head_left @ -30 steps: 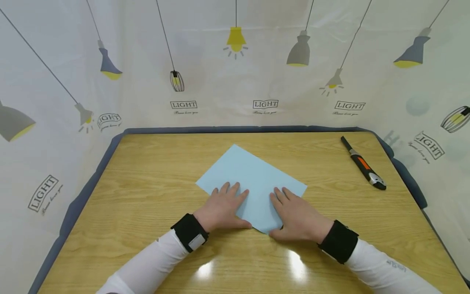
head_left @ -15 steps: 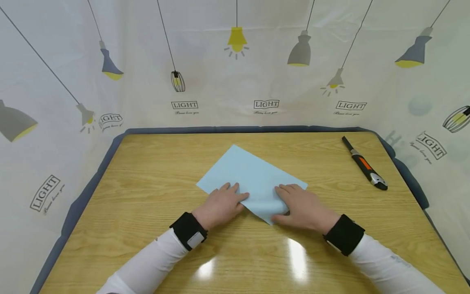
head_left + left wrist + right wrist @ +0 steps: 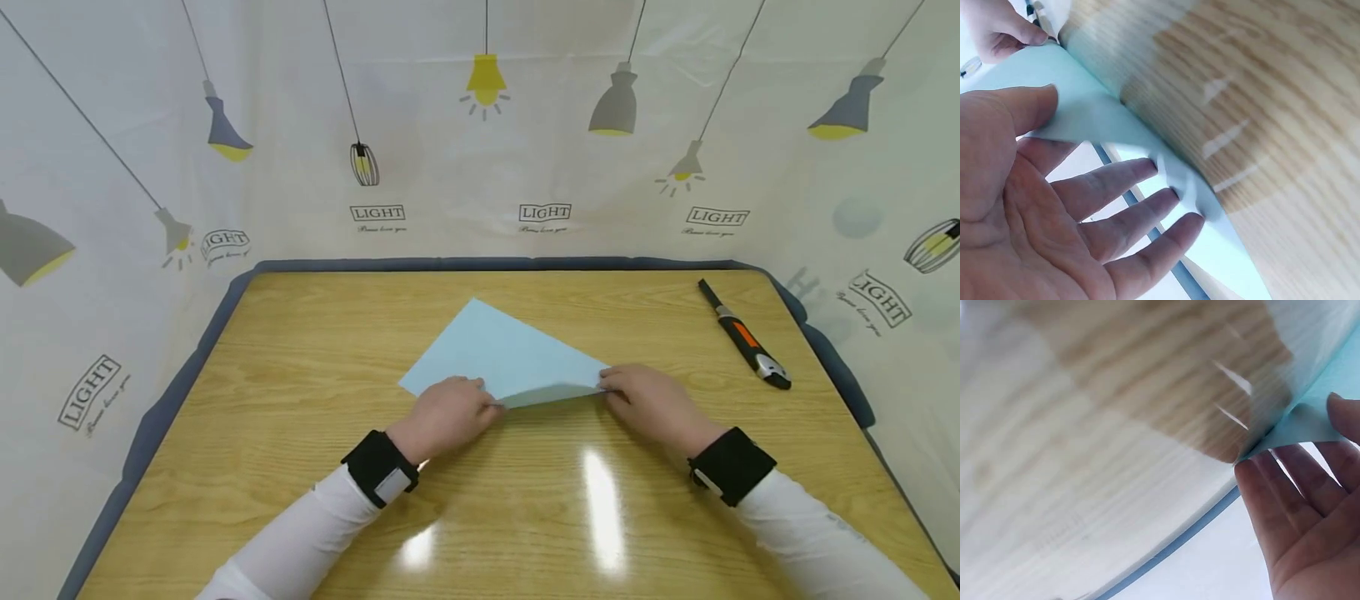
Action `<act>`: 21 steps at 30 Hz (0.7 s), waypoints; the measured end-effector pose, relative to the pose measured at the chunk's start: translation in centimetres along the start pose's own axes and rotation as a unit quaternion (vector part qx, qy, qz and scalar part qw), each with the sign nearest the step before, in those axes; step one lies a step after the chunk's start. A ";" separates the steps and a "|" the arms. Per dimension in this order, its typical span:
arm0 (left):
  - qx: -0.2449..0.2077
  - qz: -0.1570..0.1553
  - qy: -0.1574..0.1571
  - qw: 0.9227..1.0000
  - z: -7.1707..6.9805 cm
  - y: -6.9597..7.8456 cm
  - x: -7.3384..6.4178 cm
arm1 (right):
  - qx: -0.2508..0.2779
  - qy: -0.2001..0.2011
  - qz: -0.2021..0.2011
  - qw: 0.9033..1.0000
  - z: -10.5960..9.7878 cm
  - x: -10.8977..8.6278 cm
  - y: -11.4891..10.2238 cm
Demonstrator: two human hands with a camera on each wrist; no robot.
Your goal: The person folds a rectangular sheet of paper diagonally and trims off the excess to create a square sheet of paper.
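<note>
A light blue sheet of paper [image 3: 510, 346] lies at the middle of the wooden table in the head view, one corner pointing to the far side. Its near edge curls up in a narrow shaded band between my hands. My left hand [image 3: 447, 414] pinches this edge left of centre. In the left wrist view its thumb is on the paper's upper face, while the other fingers [image 3: 1129, 231] spread against the underside. At the sheet's right corner my right hand [image 3: 656, 404] pinches the paper between thumb [image 3: 1346, 415] and fingers. Both fingertip groups stay close to the tabletop.
A black utility knife [image 3: 746, 337] with an orange inset and silver end lies at the table's far right. Dark blue padded edging [image 3: 450, 265] borders the wooden table [image 3: 315, 333]. A white curtain [image 3: 420, 100] printed with lamps surrounds the far and side edges.
The sheet's near corner, which pointed toward me, has been brought up and back. My right hand has slid right to the right corner and gone from lying flat to pinching; the left now pinches too.
</note>
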State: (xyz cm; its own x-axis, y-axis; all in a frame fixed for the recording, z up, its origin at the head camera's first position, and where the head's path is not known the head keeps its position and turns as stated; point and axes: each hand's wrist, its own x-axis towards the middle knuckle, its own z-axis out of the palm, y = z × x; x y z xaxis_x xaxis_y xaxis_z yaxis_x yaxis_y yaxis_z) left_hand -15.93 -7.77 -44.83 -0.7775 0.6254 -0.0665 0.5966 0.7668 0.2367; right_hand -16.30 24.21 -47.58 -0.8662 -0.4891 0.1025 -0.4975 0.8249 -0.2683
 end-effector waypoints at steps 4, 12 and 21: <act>-0.043 -0.030 -0.006 0.999 -0.3 -0.3 0.4 | 0.021 0.017 0.018 0.999 -0.3 0.5 0.1; -0.074 -0.084 0.003 0.994 -0.6 -0.6 1.1 | 0.037 0.022 0.057 0.997 -0.9 1.1 -0.1; -0.100 -0.135 0.024 0.986 -1.2 -1.2 1.8 | 0.051 0.027 0.112 0.992 -0.8 1.5 0.0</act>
State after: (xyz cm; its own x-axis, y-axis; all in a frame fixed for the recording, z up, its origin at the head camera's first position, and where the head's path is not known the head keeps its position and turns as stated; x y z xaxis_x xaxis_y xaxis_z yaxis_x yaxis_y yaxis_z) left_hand -18.30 -7.69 -44.03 -0.9140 0.3913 -0.1076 0.3198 0.8577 0.4026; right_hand -17.66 23.73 -46.71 -0.9569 -0.2793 0.0800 -0.2881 0.8766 -0.3855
